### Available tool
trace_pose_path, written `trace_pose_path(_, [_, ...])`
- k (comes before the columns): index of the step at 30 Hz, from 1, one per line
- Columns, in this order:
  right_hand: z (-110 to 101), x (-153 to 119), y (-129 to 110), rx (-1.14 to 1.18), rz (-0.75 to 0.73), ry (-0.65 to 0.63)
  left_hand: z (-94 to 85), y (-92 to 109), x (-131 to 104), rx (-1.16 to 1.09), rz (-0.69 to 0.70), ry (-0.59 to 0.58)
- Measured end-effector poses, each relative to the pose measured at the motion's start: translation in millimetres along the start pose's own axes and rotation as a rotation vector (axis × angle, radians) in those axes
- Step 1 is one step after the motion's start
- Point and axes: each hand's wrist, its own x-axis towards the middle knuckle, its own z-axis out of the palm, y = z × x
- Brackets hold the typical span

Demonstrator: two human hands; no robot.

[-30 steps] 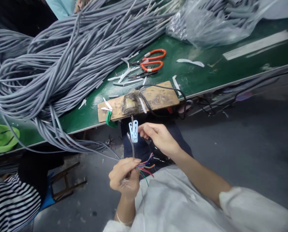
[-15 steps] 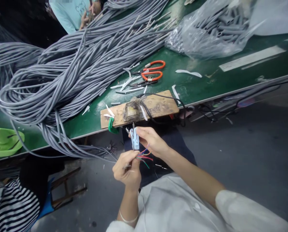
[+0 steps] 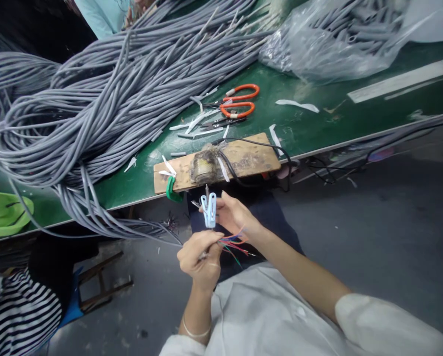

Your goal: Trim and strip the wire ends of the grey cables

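Observation:
A light blue clothespin (image 3: 210, 211) stands upright at the tip of a dark metal rod that juts from a scorched block on a wooden board (image 3: 251, 153). Below it, my left hand (image 3: 200, 254) is closed in a pinch on a bundle of thin coloured wires (image 3: 236, 243), whose red, blue, orange and green ends fan out to the right. My right hand (image 3: 236, 215) is beside the clothespin, thumb raised away from it and the other fingers partly hidden behind it. A green clamp (image 3: 172, 190) grips the board's left end.
Large coils of grey cable (image 3: 76, 109) cover the left of the green table (image 3: 303, 131). Orange-handled scissors (image 3: 239, 101) and white strips lie behind the board. A plastic bag of grey tubes (image 3: 340, 39) is at the back right. A person in stripes (image 3: 17, 311) is at lower left.
My right thumb has lifted off the clothespin, which now shows more fully. My left hand and the wires have shifted slightly right. The view has moved a little.

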Motion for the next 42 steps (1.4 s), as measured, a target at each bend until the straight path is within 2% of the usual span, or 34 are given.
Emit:
trace_pose_path(5, [-19.6, -15.7, 11.3, -0.016, 0.049, 0.070, -5.7, 3.5, -7.3, -0.029, 0.039, -0.029])
trace_pose_path(9, [-20.6, -31.1, 10.7, -0.093, 0.027, 0.052, -12.8, 7.0, -18.2, -0.036, 0.048, -0.037])
trace_pose_path(11, [-18.2, -37.9, 9.7, -0.180, -0.004, -0.013, -17.6, 10.0, -25.1, -0.037, 0.061, -0.048])
trace_pose_path(15, [-9.0, -50.6, 7.3, -0.363, -0.093, -0.257, -26.1, 18.0, -37.1, -0.084, 0.072, -0.104])
trace_pose_path(17, [-2.5, -56.4, 4.8, -0.413, -0.156, -0.317, -28.8, 20.5, -40.7, -0.097, 0.052, -0.146])
trace_pose_path(20, [4.3, -60.2, -1.4, -0.479, -0.230, -0.216, -31.8, 20.8, -43.3, -0.094, -0.031, -0.193])
trace_pose_path(24, [0.3, -47.6, -11.6, -0.462, -0.264, 0.115, -32.4, 19.6, -40.2, -0.173, -0.079, -0.257])
trace_pose_path(26, [-2.4, -35.6, -16.5, -0.474, -0.327, 0.278, -29.1, 19.4, -35.7, -0.228, -0.049, -0.209])
trace_pose_path(27, [-2.4, -29.7, -18.5, -0.511, -0.351, 0.308, -26.4, 19.0, -33.1, -0.242, -0.038, -0.162])
trace_pose_path(28, [-1.1, -24.4, -20.1, -0.561, -0.360, 0.301, -23.1, 18.3, -30.4, -0.244, -0.032, -0.114])
trace_pose_path(30, [4.3, -16.6, -22.0, -0.646, -0.347, 0.208, -16.0, 15.6, -25.3, -0.232, -0.035, -0.039])
trace_pose_path(32, [10.9, -12.5, -22.5, -0.669, -0.325, 0.131, -9.9, 11.4, -21.1, -0.215, -0.044, -0.005])
trace_pose_path(34, [15.8, -10.5, -22.5, -0.662, -0.325, 0.132, -5.8, 6.8, -18.1, -0.199, -0.065, 0.013])
trace_pose_path(36, [18.3, -8.2, -22.7, -0.607, -0.309, 0.124, -3.8, 2.6, -16.0, -0.199, -0.088, 0.022])
trace_pose_path(40, [20.1, -1.4, -22.8, -0.349, -0.163, -0.035, -1.0, -2.5, -12.9, -0.238, -0.099, 0.031])
trace_pose_path(42, [20.9, 1.4, -22.2, -0.251, -0.125, -0.065, 1.3, -3.1, -10.6, -0.241, -0.091, 0.037])
